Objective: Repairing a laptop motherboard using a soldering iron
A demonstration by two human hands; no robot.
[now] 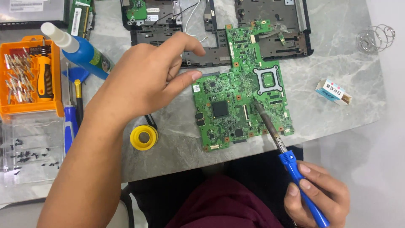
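A green circuit board (236, 93) lies flat on the grey marble table (337, 59). My right hand (318, 194) grips the blue handle of a soldering iron (295, 169), whose metal tip rests on the board near its middle right. My left hand (143, 80) hovers at the board's left edge. Its thumb is close to that edge, its fingers are loosely curled, and it holds nothing. A yellow solder spool (144, 137) lies just below this hand.
A black laptop chassis (219, 25) lies behind the board. At the left are an orange screwdriver-bit case (29, 80), a blue bottle (82, 52), a blue screwdriver (69, 126) and a clear tray of small screws (29, 152). A small box (333, 92) and a metal coil stand (375, 38) sit at the right.
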